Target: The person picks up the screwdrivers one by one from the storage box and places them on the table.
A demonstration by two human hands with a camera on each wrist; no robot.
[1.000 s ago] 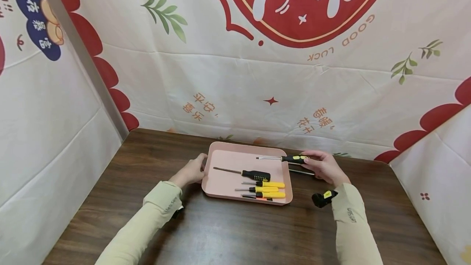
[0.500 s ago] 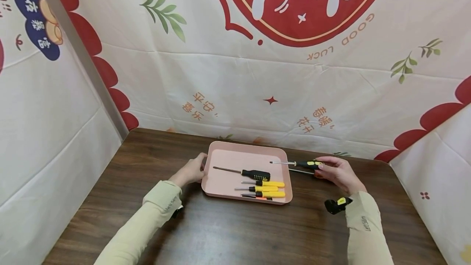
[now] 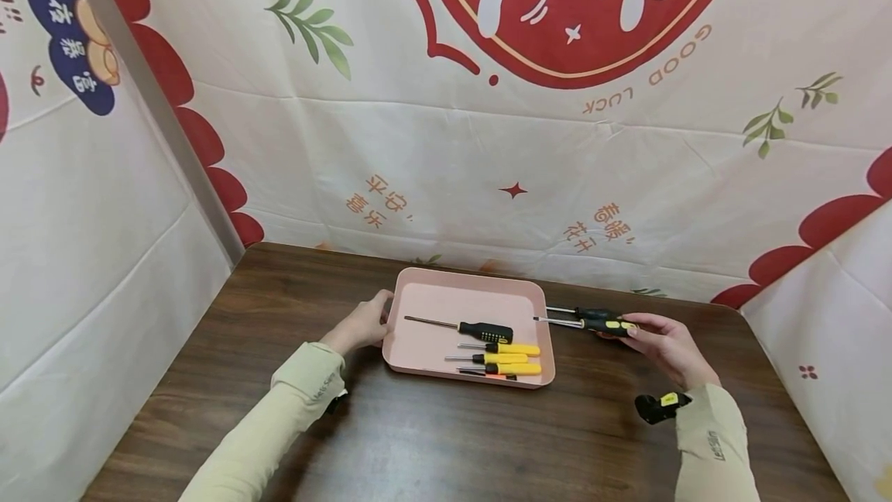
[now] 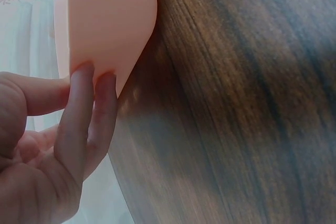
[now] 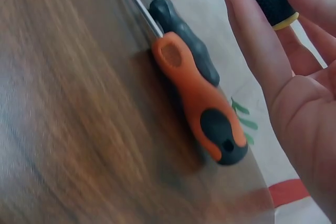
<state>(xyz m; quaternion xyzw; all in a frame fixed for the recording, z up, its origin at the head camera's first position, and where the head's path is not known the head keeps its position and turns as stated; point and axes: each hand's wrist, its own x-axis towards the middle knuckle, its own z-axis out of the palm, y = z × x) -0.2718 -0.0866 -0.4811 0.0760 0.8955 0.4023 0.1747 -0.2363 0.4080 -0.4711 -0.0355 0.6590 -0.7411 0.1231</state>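
Note:
My right hand point(image 3: 665, 343) pinches the handle end of a black and yellow screwdriver point(image 3: 605, 326) just right of the pink tray. Its shaft points left, with the tip over the tray's right rim. In the right wrist view, an orange and black screwdriver point(image 5: 197, 95) and a dark grey-handled screwdriver point(image 5: 184, 40) lie side by side below that hand. The head view mostly hides the orange one. At the tray's left end, my left hand point(image 3: 362, 324) grips the wall of the pink tray point(image 4: 113, 14), fingers on its outer face.
Inside the tray lie a black-handled screwdriver point(image 3: 485, 332) and three yellow-handled screwdrivers point(image 3: 512, 369). Partly under the lowest yellow one is a thin tool with an orange and black end point(image 3: 503, 377). A printed white cloth point(image 3: 446, 177) hangs behind the brown table point(image 3: 446, 440).
My right hand has carried the black and yellow screwdriver rightward and slightly toward me, from over the tray to beside it. The left hand and tray look unmoved.

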